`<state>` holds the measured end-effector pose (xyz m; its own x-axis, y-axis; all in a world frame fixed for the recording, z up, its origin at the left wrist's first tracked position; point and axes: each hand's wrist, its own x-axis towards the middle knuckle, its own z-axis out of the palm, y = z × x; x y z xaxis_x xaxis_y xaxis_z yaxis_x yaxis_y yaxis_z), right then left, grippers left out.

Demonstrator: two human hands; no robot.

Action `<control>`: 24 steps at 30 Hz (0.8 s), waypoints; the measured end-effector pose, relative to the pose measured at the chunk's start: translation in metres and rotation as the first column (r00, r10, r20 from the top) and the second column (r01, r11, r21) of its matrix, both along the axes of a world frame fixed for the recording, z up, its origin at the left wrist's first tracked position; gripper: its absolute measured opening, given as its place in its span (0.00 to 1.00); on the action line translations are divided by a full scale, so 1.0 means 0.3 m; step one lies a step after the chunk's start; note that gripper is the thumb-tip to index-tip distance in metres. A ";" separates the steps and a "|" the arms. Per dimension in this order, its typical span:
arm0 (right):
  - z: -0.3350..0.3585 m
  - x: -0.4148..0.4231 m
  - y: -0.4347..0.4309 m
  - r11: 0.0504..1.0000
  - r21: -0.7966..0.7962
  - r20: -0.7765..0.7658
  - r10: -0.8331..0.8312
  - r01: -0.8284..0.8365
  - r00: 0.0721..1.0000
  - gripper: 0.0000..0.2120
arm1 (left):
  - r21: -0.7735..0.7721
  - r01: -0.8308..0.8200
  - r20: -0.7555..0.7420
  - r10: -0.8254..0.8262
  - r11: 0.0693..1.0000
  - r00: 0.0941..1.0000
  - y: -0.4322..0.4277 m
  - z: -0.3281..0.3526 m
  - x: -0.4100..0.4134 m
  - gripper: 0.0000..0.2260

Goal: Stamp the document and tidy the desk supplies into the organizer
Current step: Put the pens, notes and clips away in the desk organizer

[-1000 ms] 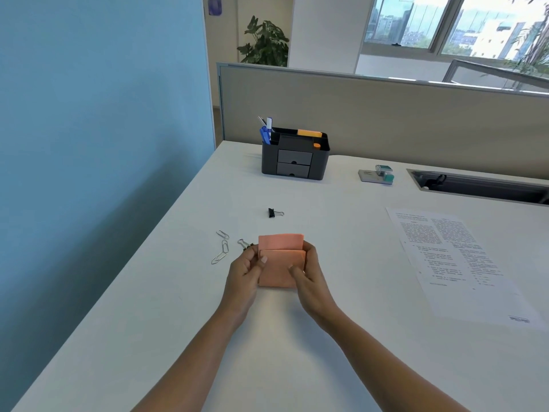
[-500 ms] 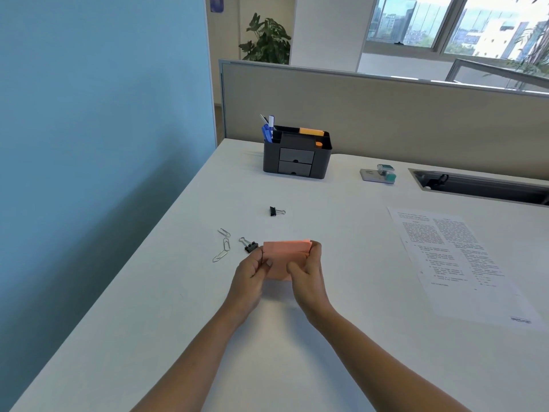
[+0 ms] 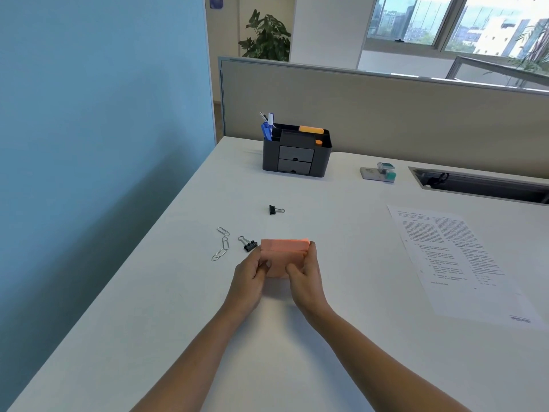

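Observation:
A stack of salmon-pink sticky notes (image 3: 282,254) sits at the desk's middle, gripped from both sides: my left hand (image 3: 249,276) pinches its left edge and my right hand (image 3: 306,278) its right edge. The dark grey organizer (image 3: 297,153) with two small drawers stands at the back, holding blue pens and an orange pad. A teal-and-white stamp (image 3: 378,173) rests to its right. The printed document (image 3: 451,257) lies flat on the right. Loose on the desk are two black binder clips (image 3: 275,209) (image 3: 249,244) and paper clips (image 3: 222,243).
The white desk (image 3: 356,337) is bounded by a blue wall on the left and a beige partition (image 3: 386,114) behind. A recessed cable tray (image 3: 481,185) is set into the desk at the back right.
The two offset pink pads have been pushed together into one aligned stack between my hands, which have stayed in about the same place.

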<state>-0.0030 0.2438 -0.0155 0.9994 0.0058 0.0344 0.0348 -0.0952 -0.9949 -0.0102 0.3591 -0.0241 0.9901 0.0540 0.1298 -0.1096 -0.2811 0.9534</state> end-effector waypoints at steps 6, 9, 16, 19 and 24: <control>-0.018 0.005 -0.008 0.999 -0.031 -0.010 0.018 -0.019 1.000 0.13 | 0.077 -0.003 -0.018 0.004 0.997 1.000 0.008 -0.009 0.009 0.10; -0.006 0.012 -0.023 0.998 -0.047 -0.006 0.034 -0.034 0.999 0.11 | 0.057 0.004 -0.045 -0.001 0.998 0.999 0.016 -0.003 0.012 0.10; 0.048 0.065 -0.086 0.986 -0.153 0.062 0.079 -0.069 0.995 0.08 | 0.009 -0.040 -0.131 0.041 0.999 0.991 0.021 0.016 0.055 0.08; 0.080 0.103 -0.114 0.984 -0.167 0.071 0.070 -0.057 0.995 0.07 | 0.003 -0.027 -0.158 0.027 1.000 0.987 0.011 0.039 0.082 0.09; 0.141 0.195 -0.159 0.979 -0.190 -0.013 0.072 -0.073 0.997 0.08 | -0.043 0.012 -0.200 -0.020 0.999 0.980 -0.004 0.093 0.149 0.12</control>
<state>0.0555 0.1960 0.0267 0.9962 0.0845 0.0197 0.0427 -0.2797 -0.9591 0.0346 0.3579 0.0038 0.9965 0.0392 -0.0734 0.0807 -0.2404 0.9673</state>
